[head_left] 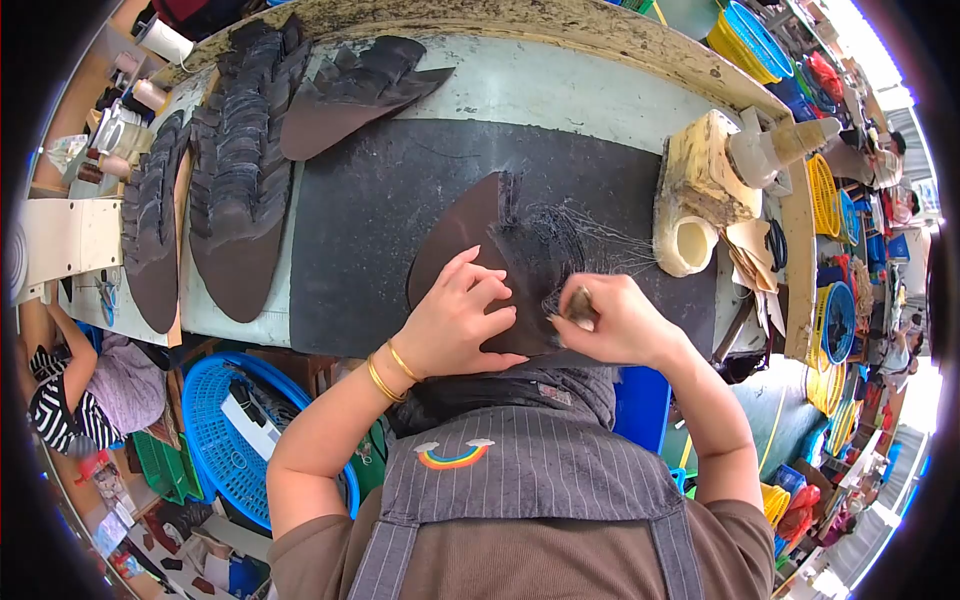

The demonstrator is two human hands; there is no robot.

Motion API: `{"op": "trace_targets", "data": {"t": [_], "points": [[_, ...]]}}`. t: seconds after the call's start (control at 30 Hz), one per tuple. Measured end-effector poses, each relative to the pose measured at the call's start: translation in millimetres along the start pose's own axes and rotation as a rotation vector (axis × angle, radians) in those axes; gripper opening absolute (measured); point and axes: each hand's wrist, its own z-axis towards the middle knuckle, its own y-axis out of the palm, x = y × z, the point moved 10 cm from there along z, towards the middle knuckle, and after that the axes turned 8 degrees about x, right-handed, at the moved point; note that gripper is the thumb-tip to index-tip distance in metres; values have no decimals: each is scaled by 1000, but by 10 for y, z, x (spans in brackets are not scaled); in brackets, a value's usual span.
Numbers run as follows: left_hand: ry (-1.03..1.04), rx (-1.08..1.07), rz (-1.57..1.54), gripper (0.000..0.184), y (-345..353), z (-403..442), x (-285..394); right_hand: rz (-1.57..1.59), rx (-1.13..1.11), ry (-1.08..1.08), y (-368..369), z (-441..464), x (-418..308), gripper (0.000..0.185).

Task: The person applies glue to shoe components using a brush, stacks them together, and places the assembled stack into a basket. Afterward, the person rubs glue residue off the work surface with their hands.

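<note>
One left hand, half open, fingers spread over the dark brown piece, nothing gripped; one right hand, fingers curled closed around a small rounded tool, at the piece's right side. The piece, dark brown with a blackened right part, lying on the black mat at its near edge; fine pale strands running from it towards a crusted, cream-coloured container at right. Three overlapping stacks of similar pieces, at upper left; one blue basket, below the tabletop.
</note>
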Motion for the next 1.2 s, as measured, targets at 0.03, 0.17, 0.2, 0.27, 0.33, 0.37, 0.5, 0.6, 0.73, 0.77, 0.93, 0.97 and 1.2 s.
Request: {"op": "trace_targets", "data": {"t": [0.03, 0.17, 0.2, 0.27, 0.33, 0.37, 0.5, 0.6, 0.73, 0.77, 0.93, 0.97, 1.2], "points": [[-1, -2, 0, 44, 1, 7, -8, 64, 49, 6, -60, -20, 6, 15], [1, -12, -8, 44, 17, -7, -2, 215, 135, 91, -130, -174, 104, 15], [-5, -3, -30, 44, 4, 4, -6, 186, 64, 171, -149, -260, 209, 14], [-25, 11, -37, 44, -22, 16, -12, 200, 27, 338, -293, -281, 405, 13], [-21, 7, -43, 44, -17, 12, -23, 425, 307, 150, -641, 4, 282, 6], [-26, 6, -51, 44, -10, 9, -28, 546, 409, 123, -757, 198, 208, 4], [-29, -7, -56, 43, -30, 29, -25, 342, 456, -312, -541, 935, -71, 13], [-49, -25, -56, 43, -48, 38, -64, 180, 220, -335, -115, 1045, -57, 14], [-95, -84, -86, 42, -15, 8, -33, 353, 219, -161, -58, 1163, 153, 12], [-86, -103, -71, 42, -23, 34, -39, 284, 249, -128, -113, 1291, 182, 12], [-150, -110, -154, 28, -59, 38, -107, 35, 498, -156, -771, 902, -48, 11], [-202, -79, -214, 25, -79, 49, -182, 115, 527, -156, -869, 621, -193, 7], [-530, 139, -534, 22, -798, 282, -597, -218, 113, 116, 213, -288, -162, 16]]}}
